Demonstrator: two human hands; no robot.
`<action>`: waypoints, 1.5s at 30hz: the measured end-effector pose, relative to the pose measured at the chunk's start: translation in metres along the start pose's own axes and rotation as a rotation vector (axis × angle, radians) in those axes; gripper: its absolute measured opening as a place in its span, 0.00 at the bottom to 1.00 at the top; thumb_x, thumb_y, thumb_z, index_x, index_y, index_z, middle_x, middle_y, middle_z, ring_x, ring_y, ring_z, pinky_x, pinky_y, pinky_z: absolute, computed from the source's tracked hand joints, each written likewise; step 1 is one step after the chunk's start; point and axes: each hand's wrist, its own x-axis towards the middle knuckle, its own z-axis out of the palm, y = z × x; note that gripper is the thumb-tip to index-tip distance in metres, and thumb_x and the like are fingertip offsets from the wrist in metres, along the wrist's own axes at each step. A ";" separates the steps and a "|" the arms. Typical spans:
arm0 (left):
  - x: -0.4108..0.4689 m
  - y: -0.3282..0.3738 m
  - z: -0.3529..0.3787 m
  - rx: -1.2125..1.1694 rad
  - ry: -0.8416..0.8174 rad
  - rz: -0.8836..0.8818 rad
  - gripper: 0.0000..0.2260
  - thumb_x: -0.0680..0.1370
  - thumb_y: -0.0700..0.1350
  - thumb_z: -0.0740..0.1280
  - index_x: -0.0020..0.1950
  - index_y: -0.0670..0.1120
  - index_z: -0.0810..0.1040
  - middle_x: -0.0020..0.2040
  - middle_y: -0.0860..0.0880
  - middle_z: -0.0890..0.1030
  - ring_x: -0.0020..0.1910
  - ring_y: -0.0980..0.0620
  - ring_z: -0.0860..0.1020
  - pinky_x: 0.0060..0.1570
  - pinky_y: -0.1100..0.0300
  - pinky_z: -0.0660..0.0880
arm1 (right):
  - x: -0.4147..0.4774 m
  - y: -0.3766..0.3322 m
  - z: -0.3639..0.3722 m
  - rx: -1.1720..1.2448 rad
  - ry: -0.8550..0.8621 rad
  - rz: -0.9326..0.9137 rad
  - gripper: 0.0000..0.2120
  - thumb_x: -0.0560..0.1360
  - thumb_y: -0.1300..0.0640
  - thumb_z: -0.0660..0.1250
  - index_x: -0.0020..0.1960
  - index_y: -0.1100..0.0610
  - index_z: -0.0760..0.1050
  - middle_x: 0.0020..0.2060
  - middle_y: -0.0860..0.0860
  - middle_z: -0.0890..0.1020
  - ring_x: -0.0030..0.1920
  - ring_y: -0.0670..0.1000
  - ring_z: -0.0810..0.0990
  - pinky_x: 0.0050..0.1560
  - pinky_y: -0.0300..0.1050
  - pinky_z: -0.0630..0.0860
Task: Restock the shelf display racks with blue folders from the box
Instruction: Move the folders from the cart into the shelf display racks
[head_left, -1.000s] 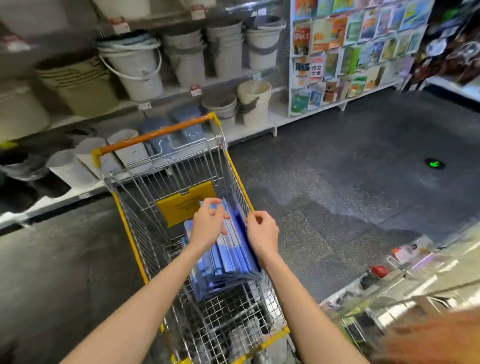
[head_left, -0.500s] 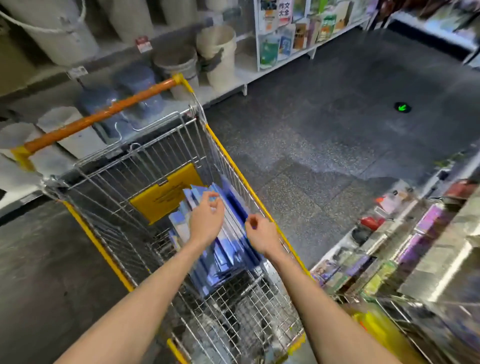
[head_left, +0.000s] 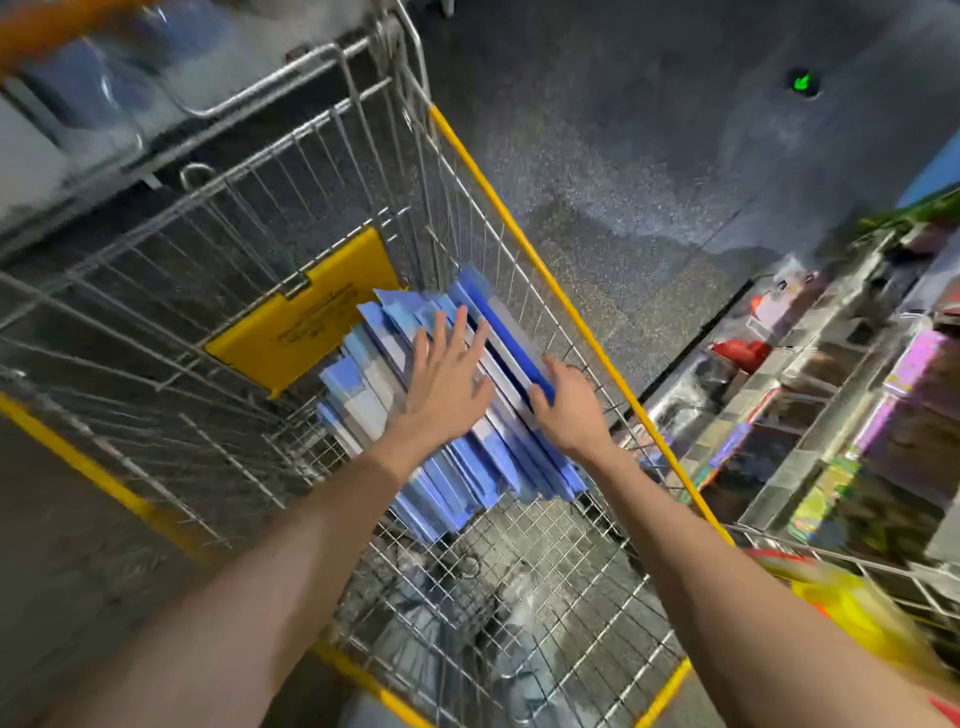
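Note:
A stack of blue folders (head_left: 363, 384) stands on edge inside a wire shopping cart (head_left: 519, 228) with yellow trim. My left hand (head_left: 447, 384) lies flat on the folders with its fingers straight and spread. My right hand (head_left: 566, 405) is beside it at the right end of the stack, thumb and fingers curled round the edge of the rightmost dark blue folder (head_left: 509, 338). Both forearms reach into the cart from the near side.
A yellow plastic flap (head_left: 301, 322) hangs on the cart's far wall. Display racks (head_left: 831, 415) with colourful stationery stand close on the right. Dark speckled floor (head_left: 649, 156) stretches beyond the cart, with a green arrow mark (head_left: 802, 83).
The view has dropped closer to the cart. My left hand has flattened onto the folders, and my right hand has closed on the rightmost folder's edge.

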 end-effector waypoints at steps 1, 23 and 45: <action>0.003 -0.004 0.002 -0.007 0.013 0.012 0.31 0.84 0.55 0.56 0.83 0.49 0.47 0.83 0.44 0.41 0.81 0.40 0.40 0.78 0.41 0.38 | 0.004 0.000 0.003 -0.004 0.008 0.010 0.25 0.81 0.54 0.63 0.74 0.64 0.64 0.66 0.64 0.75 0.66 0.63 0.73 0.65 0.53 0.67; -0.003 -0.040 -0.007 -0.539 -0.099 -0.061 0.27 0.85 0.52 0.59 0.83 0.54 0.54 0.83 0.57 0.47 0.82 0.54 0.44 0.78 0.39 0.50 | 0.032 -0.012 0.005 -0.123 -0.059 -0.033 0.08 0.85 0.57 0.55 0.48 0.60 0.65 0.43 0.66 0.80 0.41 0.63 0.77 0.39 0.48 0.62; -0.107 0.173 -0.164 -1.053 0.412 -0.403 0.16 0.76 0.51 0.69 0.56 0.40 0.76 0.54 0.41 0.82 0.54 0.42 0.80 0.50 0.55 0.74 | -0.162 -0.023 -0.125 0.253 0.167 -0.393 0.12 0.79 0.52 0.69 0.47 0.56 0.67 0.33 0.42 0.71 0.33 0.45 0.68 0.39 0.44 0.63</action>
